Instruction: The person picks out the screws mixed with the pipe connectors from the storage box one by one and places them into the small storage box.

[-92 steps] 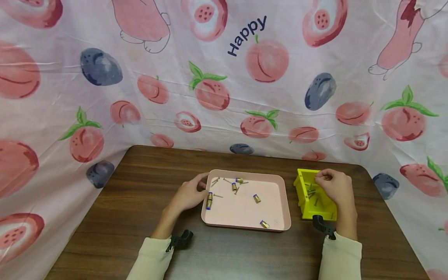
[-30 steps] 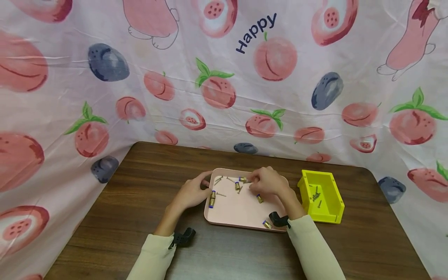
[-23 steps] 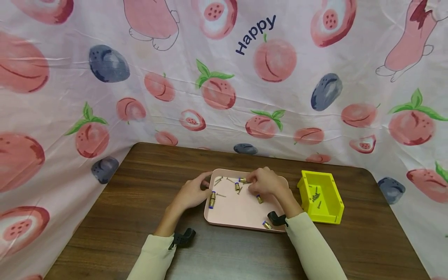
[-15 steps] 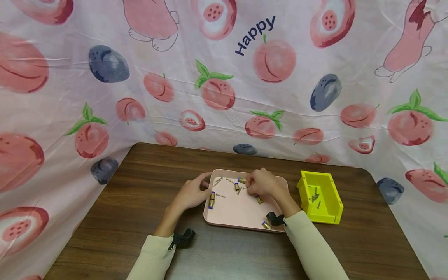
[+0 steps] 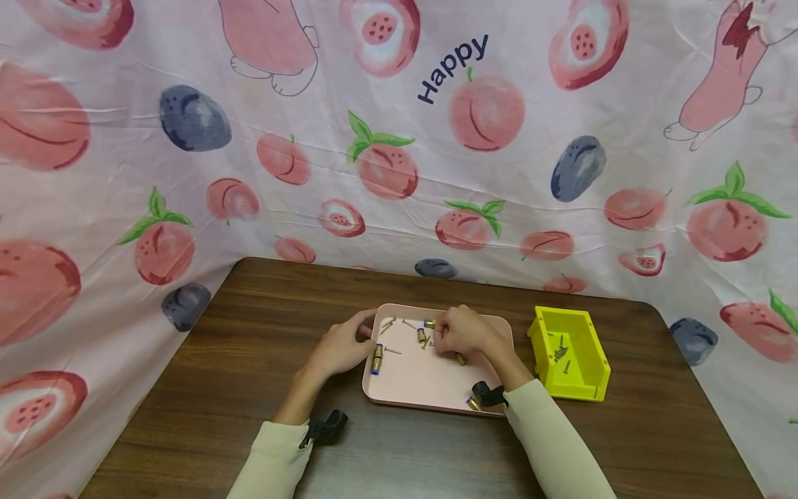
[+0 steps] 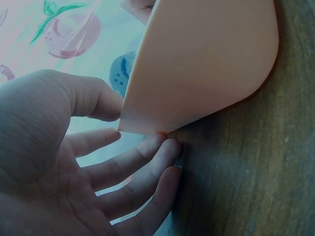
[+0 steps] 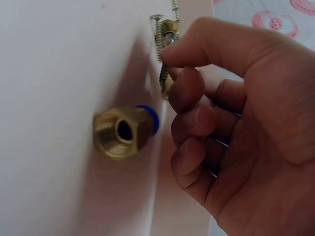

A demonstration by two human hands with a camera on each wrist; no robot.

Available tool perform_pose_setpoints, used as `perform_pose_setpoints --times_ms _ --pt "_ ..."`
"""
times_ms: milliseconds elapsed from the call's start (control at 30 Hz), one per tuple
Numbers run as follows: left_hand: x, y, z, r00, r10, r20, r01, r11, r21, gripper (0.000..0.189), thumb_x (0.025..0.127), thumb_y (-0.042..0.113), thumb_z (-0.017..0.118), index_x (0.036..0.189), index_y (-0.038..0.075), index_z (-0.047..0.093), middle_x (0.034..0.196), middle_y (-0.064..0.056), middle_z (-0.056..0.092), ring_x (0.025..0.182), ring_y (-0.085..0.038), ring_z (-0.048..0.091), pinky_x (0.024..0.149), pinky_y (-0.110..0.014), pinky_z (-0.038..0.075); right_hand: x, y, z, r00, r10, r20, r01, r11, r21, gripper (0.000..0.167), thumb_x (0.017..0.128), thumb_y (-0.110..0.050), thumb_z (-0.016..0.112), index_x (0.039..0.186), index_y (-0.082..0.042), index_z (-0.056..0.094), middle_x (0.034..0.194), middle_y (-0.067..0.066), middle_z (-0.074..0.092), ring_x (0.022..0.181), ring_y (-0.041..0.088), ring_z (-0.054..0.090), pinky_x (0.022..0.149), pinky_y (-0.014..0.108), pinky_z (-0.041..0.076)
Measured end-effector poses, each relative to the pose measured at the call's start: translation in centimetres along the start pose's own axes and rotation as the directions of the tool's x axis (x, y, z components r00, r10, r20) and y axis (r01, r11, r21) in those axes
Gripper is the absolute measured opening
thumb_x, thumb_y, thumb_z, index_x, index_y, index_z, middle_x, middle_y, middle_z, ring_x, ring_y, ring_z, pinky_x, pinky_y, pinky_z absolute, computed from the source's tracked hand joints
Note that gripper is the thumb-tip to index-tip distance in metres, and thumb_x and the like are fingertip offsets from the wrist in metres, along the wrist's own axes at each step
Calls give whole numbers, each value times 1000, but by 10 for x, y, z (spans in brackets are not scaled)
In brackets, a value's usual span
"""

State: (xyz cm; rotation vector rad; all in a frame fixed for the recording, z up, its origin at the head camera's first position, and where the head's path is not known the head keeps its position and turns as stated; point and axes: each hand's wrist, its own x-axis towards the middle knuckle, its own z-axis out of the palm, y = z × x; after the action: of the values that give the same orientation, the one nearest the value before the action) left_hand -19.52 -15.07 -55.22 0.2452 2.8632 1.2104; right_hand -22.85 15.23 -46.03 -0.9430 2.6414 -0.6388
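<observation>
My left hand (image 5: 339, 348) holds the left side of a pale pink tray (image 5: 411, 395). In the left wrist view its thumb meets the rim and the fingertips (image 6: 170, 147) sit low by the outer wall. Inside the tray, my right hand (image 5: 461, 330) pinches a small screw (image 7: 164, 74) between thumb and index finger, its other fingers curled. A brass fitting with a blue collar (image 7: 123, 132) lies near those fingers, partly hidden by the hand in the head view. More brass fittings (image 5: 420, 335) and loose screws (image 5: 393, 351) lie further left.
Right of the tray stands a yellow bin (image 5: 597, 355) with several screws (image 5: 562, 352) inside. Two fittings (image 5: 377, 359) lie end to end along the tray's left wall. Another fitting (image 5: 473, 403) is near the front right corner. A printed cloth (image 5: 399, 138) hangs behind the wooden table (image 5: 262, 305).
My right hand came from the yellow bin to the tray, then drew a screw slightly toward the front, away from a fitting. My left hand stays at the tray's left side.
</observation>
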Motion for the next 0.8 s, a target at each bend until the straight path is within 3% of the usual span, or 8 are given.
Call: perform_pose_setpoints --times_ms 300,600,800 --pt "0 0 1 1000 -7 3 7 1000 -6 66 96 33 73 160 28 57 110 6 78 93 -17 69 85 -42 53 -16 -5 -6 995 -89 -43 93 990 105 13 86 -7 75 77 -15 68 66 -10 54 61 6 49 62 26 40" --pt "-1 -1 1 1000 -16 11 16 1000 -9 65 97 34 73 160 29 57 111 7 78 95 -17 69 87 -43 53 -35 -7 -14 993 -34 -114 50 988 143 10 87 -10 78 81 -14 71 69 -9 59 65 9 53 64 28 43" --pt "1 -1 1 1000 -11 10 11 1000 -10 65 97 33 73 160 28 57 110 7 78 94 -17 69 87 -43 53 -47 -2 -20 979 -19 -201 57 981 184 11 88 -8 79 82 -12 71 71 -6 59 67 12 53 65 27 44"
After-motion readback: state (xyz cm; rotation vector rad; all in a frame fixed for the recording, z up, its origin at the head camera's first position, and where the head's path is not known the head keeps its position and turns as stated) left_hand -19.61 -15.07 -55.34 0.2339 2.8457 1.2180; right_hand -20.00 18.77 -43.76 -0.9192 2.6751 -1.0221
